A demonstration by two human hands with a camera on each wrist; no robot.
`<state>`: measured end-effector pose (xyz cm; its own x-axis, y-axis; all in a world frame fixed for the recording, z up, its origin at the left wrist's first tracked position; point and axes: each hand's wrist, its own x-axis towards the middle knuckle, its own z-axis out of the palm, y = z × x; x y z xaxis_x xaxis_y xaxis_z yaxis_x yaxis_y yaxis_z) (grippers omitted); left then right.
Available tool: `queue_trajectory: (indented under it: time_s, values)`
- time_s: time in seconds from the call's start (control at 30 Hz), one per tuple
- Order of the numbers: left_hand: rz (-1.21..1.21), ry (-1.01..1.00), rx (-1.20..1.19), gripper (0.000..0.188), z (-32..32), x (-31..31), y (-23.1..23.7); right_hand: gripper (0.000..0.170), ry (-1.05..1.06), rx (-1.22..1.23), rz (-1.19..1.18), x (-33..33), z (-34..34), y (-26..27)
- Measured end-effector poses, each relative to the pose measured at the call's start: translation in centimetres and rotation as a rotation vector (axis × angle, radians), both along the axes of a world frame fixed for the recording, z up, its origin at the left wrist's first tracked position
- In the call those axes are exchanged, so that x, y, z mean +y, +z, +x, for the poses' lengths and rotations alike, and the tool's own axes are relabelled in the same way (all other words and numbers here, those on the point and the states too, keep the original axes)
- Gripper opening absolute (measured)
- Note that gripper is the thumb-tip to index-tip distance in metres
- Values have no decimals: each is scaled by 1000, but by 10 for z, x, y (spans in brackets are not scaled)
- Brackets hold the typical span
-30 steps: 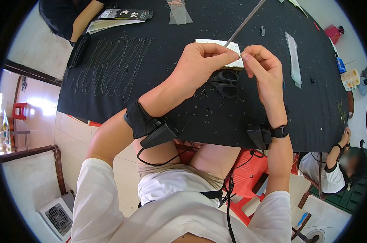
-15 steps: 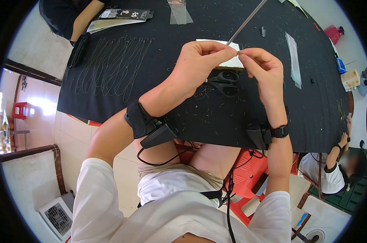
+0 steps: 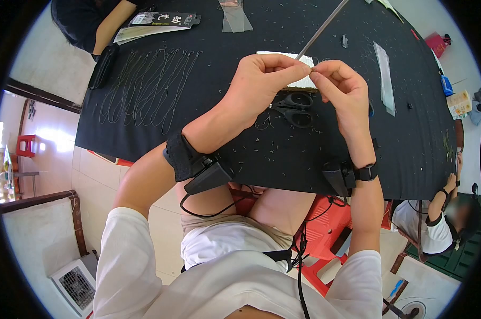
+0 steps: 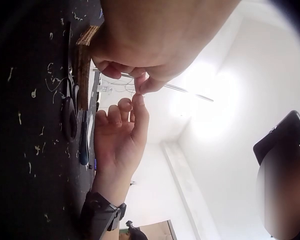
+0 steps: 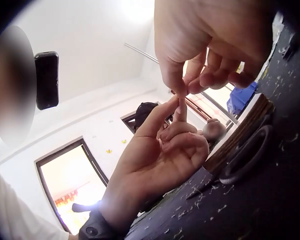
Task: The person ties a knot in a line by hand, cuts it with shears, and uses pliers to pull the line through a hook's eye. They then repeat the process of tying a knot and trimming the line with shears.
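The left hand (image 3: pixel 267 82) and right hand (image 3: pixel 347 93) together pinch one tiny piece (image 3: pixel 312 69), too small to identify, above one bench (image 3: pixel 421 106), near one white-topped block (image 3: pixel 304 83), one scissors pair (image 3: pixel 296 110) and one rod (image 3: pixel 323 28), while only the wrist views show one black device (image 5: pixel 46 80).

The cloth (image 3: pixel 283 175) is showing plain black, with pale scraps (image 4: pixel 19 118) speckling it. The block (image 3: pixel 305 84) is displaying a white top with faint fine lines and brown, streaky sides (image 4: pixel 83 70), while the rod (image 3: pixel 325 29) is looking grey. The scissors (image 3: pixel 288 109) are showing black handles. The packet (image 3: pixel 168 20) is bearing white characters on black. The shirt (image 3: pixel 235 300) is showing white, the shorts (image 3: pixel 280 229) beige, the stool (image 3: pixel 328 220) red, the wrist straps (image 3: pixel 181 159) black
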<state>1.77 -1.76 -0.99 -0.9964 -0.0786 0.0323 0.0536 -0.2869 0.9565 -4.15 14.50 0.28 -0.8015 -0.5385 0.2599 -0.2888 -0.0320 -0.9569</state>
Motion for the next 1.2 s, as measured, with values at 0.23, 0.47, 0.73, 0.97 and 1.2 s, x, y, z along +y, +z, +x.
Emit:
queue_trajectory:
  time_s: [0.23,0.47,0.73,0.97,1.2]
  values:
    - [-20,4,-5,18,0,1,0,12,-17,26,28,3,-2,-1]
    - [15,27,-23,18,0,2,0,12,-43,-46,-61,5,-5,-4]
    - [20,14,-5,18,0,2,-1,16,-40,-75,-50,1,-2,-4]
    - [24,0,-23,17,-1,1,-1,16,-6,-147,-121,2,-3,-3]
    - [53,-14,-55,18,0,3,3,16,-25,-106,-91,1,-3,-3]
